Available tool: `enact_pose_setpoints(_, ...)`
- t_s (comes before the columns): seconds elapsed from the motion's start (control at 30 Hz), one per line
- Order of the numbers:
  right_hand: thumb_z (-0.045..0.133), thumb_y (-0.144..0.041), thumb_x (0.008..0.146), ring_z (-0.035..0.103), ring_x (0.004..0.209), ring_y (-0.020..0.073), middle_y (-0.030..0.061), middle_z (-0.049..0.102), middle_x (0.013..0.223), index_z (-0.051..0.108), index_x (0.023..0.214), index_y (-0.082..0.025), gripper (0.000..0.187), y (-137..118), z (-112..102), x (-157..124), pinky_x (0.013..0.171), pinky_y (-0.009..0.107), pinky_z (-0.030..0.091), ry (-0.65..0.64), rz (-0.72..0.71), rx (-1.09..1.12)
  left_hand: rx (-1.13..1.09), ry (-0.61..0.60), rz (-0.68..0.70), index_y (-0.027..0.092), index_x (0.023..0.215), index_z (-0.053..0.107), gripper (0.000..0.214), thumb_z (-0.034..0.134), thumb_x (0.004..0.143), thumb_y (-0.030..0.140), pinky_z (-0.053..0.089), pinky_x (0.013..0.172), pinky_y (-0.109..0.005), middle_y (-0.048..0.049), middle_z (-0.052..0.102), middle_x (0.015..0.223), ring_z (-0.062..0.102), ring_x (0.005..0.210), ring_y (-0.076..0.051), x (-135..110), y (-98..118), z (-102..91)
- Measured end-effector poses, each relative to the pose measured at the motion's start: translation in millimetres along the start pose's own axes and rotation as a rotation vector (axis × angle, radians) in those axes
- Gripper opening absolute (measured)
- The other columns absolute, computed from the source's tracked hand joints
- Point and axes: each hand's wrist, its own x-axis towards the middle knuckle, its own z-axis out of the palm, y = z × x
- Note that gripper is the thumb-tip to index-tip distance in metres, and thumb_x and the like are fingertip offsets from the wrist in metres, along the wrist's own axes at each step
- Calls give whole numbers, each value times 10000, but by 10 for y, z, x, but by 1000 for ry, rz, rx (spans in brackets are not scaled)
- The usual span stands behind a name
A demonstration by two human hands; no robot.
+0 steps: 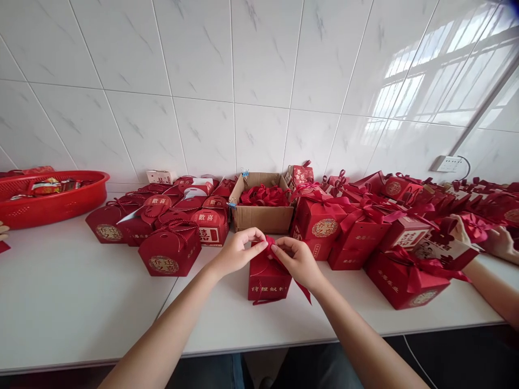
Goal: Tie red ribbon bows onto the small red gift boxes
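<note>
A red gift box with gold lettering stands upright on the white table, right in front of me. Above its top, my left hand pinches a red ribbon between thumb and fingers. From the other side my right hand pinches the same ribbon, so the two hands nearly meet. One ribbon tail hangs down at the box's right side, and a red cord lies along its front. The knot or loop itself is partly hidden by my fingers.
A cardboard box of red ribbons stands behind. Red gift boxes crowd the left; bow-tied ones are stacked right. A red plastic basket holds packets at far left. Another person's hand works at the right; a hand shows at the left edge.
</note>
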Motion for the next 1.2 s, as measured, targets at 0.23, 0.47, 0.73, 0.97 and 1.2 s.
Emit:
enact_pose_setpoints(0.23,546,-423,820,513,561,121,36,634,720,627,781,-157,281,-17,31,-34,514,231,389,75,62,-36,24,26,36,173,771,569,147,620,803,307,453,735,-253,10,592,780,545,762,-135,-19,-17,65)
enact_pose_setpoints(0.47,557,-318,818,405,467,93,-13,648,695,554,937,-203,165,12,64,-48,469,222,329,208,-56,-178,32,31,33,167,783,600,145,643,789,305,461,750,-264,-10,631,806,571,782,-149,-11,-70,77)
enact_pose_setpoints(0.73,521,-284,859,626,767,174,56,690,911,701,992,-215,234,-77,3,-94,686,280,482,104,-161,-438,-19,53,27,164,811,632,119,649,786,280,480,792,-283,-35,677,847,614,831,-169,-20,-108,81)
enact_pose_setpoints(0.97,588,-274,834,612,796,187,64,623,888,741,915,-235,177,-34,5,-88,746,323,499,100,-122,-454,50,113,55,187,762,663,143,675,772,329,482,790,-322,-36,694,824,635,809,-194,-22,-177,75)
enact_pose_setpoints(1.2,617,-402,801,460,1231,274,113,521,1275,734,790,-210,224,-4,-18,-27,1028,431,347,32,109,-202,26,169,82,181,724,641,121,657,782,287,476,775,-322,-37,690,795,630,796,-190,-15,-230,129)
